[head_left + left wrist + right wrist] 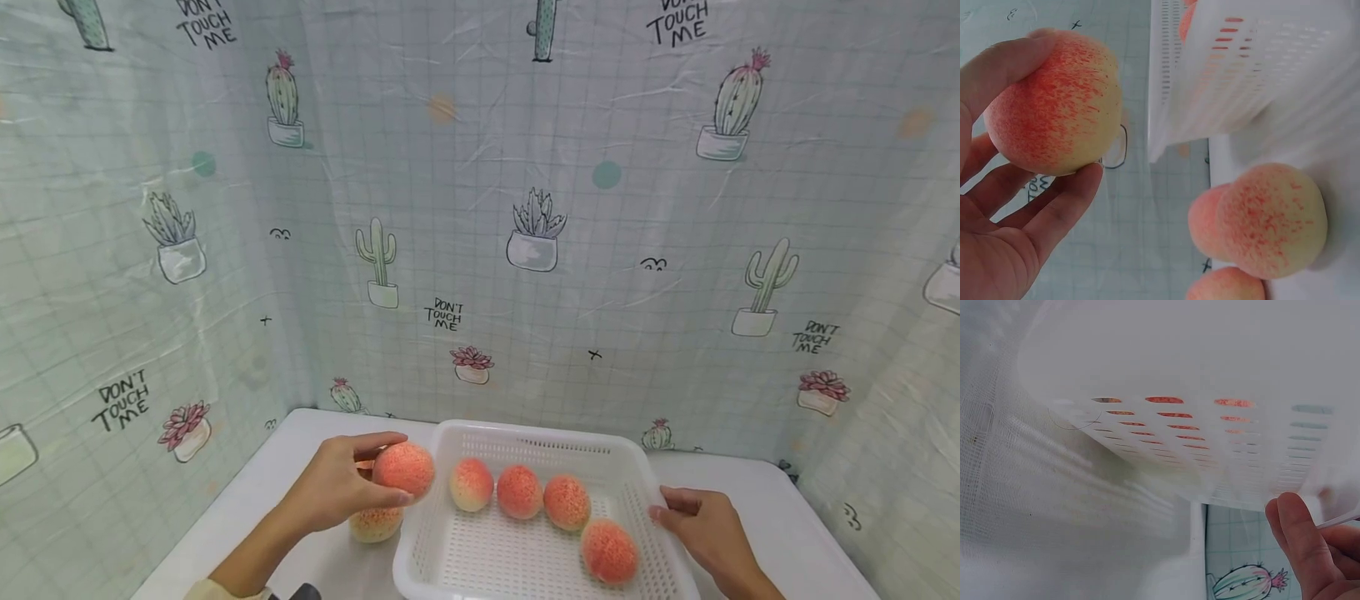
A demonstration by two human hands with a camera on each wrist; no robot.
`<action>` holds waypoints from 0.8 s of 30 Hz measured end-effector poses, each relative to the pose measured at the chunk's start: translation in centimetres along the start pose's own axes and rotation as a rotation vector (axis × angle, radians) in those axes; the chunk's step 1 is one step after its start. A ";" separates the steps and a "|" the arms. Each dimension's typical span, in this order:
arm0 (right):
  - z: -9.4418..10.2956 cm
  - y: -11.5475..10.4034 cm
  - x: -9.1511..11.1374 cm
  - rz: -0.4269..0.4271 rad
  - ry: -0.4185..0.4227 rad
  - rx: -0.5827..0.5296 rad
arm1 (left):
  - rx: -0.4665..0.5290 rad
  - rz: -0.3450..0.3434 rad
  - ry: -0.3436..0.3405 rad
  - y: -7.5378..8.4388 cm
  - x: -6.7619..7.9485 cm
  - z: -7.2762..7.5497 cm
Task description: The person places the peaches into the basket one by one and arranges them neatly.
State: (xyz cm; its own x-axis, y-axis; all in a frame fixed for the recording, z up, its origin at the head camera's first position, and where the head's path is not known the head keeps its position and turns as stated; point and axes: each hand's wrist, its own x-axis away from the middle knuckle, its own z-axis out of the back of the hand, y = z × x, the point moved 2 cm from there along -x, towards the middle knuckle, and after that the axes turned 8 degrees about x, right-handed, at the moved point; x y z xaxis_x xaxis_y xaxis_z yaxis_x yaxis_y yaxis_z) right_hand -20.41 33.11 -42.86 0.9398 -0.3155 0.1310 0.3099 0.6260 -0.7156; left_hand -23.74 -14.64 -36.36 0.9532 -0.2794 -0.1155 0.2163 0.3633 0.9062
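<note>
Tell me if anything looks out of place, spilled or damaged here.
One small oddity: in the right wrist view, a thin, dark, curved strand, like a stray hair, shows near the white perforated plastic basket; I can't tell what it lies on. The round red-and-yellow peaches show no plain damage, and I see no spill.
</note>
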 end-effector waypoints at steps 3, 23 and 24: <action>-0.1 0.0 0.0 0.009 0.009 0.001 | -0.016 -0.020 -0.024 0.5 -0.5 -0.5; 0.0 -0.1 0.2 0.033 0.018 -0.011 | -0.048 -0.104 -0.162 2.3 -3.3 -4.3; 0.0 -0.1 0.3 0.033 0.018 -0.012 | -0.051 -0.109 -0.169 2.3 -3.4 -4.5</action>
State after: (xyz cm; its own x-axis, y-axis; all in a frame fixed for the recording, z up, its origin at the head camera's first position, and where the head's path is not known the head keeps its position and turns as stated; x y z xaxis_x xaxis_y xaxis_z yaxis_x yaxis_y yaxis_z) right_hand -20.21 32.93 -42.77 0.9468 -0.3075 0.0949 0.2768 0.6278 -0.7275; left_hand -25.56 -8.83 -35.73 0.8756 -0.4628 -0.1383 0.3310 0.3663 0.8696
